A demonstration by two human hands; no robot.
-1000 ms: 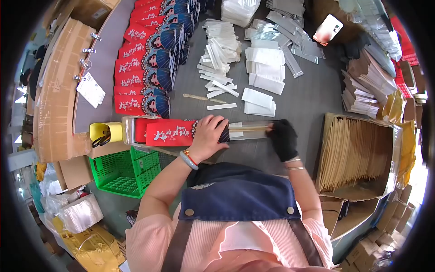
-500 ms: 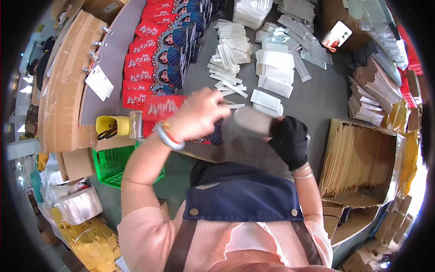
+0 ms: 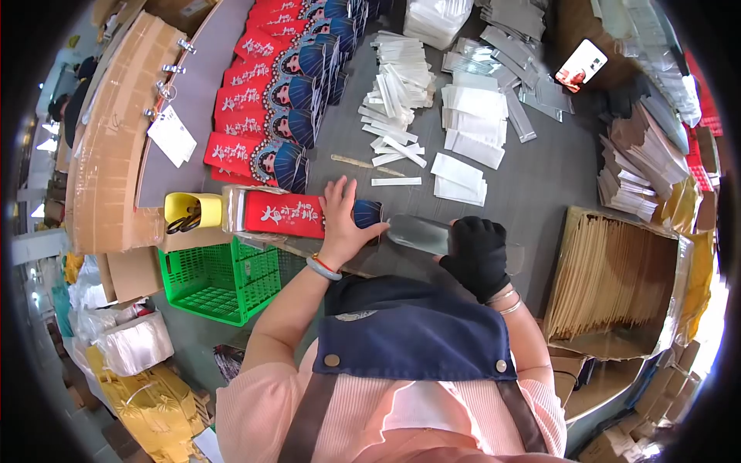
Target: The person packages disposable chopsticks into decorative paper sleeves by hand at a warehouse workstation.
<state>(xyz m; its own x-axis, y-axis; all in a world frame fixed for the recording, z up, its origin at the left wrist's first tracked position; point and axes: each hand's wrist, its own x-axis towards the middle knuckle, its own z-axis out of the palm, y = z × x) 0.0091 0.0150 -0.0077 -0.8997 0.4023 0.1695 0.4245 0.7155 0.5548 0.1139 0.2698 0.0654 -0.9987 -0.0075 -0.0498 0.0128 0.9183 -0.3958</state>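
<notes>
My left hand [image 3: 346, 220] lies with fingers spread over a red printed packet [image 3: 289, 214] that has a dark blue fan-shaped end. Its thumb reaches the near end of a clear plastic sleeve [image 3: 419, 234]. My right hand [image 3: 478, 255], in a black fingerless glove, grips the other end of that sleeve just above the table. Some of the sleeve is hidden under the glove. Beyond my left hand, overlapping red packets [image 3: 239, 100] run in a long row. One white strip [image 3: 397, 182] rests ahead of both hands.
White strips [image 3: 401, 77] and pale packets [image 3: 475, 116] lie in piles on the dark table [image 3: 532, 177]. At right stands a carton of thin sticks [image 3: 610, 278]. A yellow holder with scissors [image 3: 193, 212] and a green basket [image 3: 220, 282] sit left. A lit phone [image 3: 580, 65] is at the back.
The raised left hand, with a blurred red packet by it, has come down and spread over another packet. A packet now lies at the row's near end. The plastic sleeve has dropped lower.
</notes>
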